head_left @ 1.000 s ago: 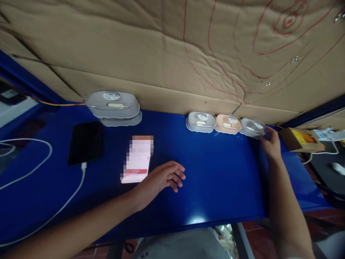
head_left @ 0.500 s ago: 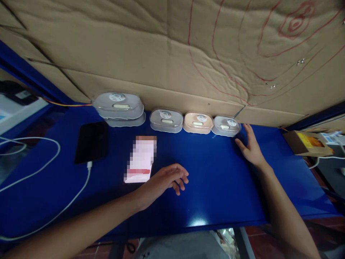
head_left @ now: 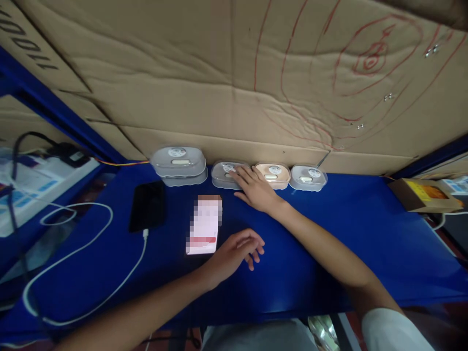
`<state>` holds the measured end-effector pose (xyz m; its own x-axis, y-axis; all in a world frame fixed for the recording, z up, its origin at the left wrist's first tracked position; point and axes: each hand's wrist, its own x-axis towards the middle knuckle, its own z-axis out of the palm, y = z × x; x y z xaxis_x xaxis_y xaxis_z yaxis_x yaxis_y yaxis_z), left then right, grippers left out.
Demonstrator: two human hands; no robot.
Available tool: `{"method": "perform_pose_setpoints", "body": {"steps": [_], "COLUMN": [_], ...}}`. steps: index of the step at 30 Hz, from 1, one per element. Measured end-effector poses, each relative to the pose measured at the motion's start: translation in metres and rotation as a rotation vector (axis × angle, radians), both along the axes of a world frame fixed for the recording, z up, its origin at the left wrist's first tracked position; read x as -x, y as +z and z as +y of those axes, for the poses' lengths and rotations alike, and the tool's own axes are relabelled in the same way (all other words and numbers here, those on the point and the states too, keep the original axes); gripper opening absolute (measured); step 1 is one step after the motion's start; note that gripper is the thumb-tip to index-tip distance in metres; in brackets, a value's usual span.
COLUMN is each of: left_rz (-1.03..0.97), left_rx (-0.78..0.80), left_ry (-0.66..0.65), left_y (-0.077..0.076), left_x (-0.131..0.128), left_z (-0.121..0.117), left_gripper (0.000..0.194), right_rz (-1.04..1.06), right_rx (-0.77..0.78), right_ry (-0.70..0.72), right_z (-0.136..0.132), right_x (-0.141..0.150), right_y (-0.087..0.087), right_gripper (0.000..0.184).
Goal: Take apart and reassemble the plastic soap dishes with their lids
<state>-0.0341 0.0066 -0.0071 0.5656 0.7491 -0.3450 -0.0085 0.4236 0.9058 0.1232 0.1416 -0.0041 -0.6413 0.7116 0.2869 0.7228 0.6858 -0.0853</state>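
My right hand (head_left: 258,189) lies with fingers stretched over a grey lidded plastic box (head_left: 223,181) and the left edge of a peach-coloured lidded box (head_left: 280,182). Its fingertips reach the grey box's lid; whether they press on it I cannot tell. My left hand (head_left: 243,251) hovers low over the table, fingers loosely curled and apart, holding nothing. Just left of it lies a phone with a lit screen (head_left: 204,222). Another grey box (head_left: 309,178) stands at the right end of the row, and two grey boxes (head_left: 179,163) are stacked at the left end.
A dark phone (head_left: 147,206) with a white cable (head_left: 109,297) lies on the left of the blue table (head_left: 329,219). Behind the boxes rises a cardboard wall (head_left: 175,87) with red drawn lines. An open cardboard carton (head_left: 405,195) stands at the right edge.
My right hand has moved left from beside the rightmost box to over the middle grey box and the peach one. The view has shifted slightly; my left hand keeps its pose.
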Motion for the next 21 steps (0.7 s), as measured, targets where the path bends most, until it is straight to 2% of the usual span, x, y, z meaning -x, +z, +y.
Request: {"method": "perform_pose_setpoints", "body": {"steps": [3,8,11,12,14,16,18,21], "left_rz": [0.027,0.125,0.201,0.236,0.322,0.391,0.408,0.412], "left_rx": [-0.089,-0.27,-0.534,-0.648,-0.843,-0.928,-0.902,-0.792], "left_ry": [0.066,0.276,0.355,0.365,0.351,0.301,0.248,0.174], "left_y": [0.003,0.008,0.004,0.002,-0.004,-0.012,-0.019,-0.025], "left_x": [0.002,0.009,0.012,0.012,0.012,0.012,0.013,0.014], "left_z": [-0.001,0.0,-0.002,-0.003,-0.004,-0.005,-0.005,-0.004], "left_gripper": [0.027,0.022,0.009,0.016,0.047,0.072,0.086,0.096], "right_rz": [-0.03,0.023,0.112,0.15,0.207,0.232,0.275,0.407], "right_rx": [-0.039,-0.06,-0.033,-0.015,0.021,0.056,0.118,0.2], "right_ry": [-0.019,-0.047,-0.018,0.018,0.119,0.197,0.214,0.131], "right_z": [-0.009,-0.075,-0.107,-0.113,-0.119,-0.118,-0.113,-0.1], "right_x": [-0.002,-0.043,-0.069,-0.075,-0.083,-0.086,-0.089,-0.099], "right_y": [-0.003,-0.004,-0.001,-0.001,0.0,0.001,0.001,0.0], "right_gripper": [0.056,0.055,0.045,0.042,0.041,0.043,0.043,0.041]}}
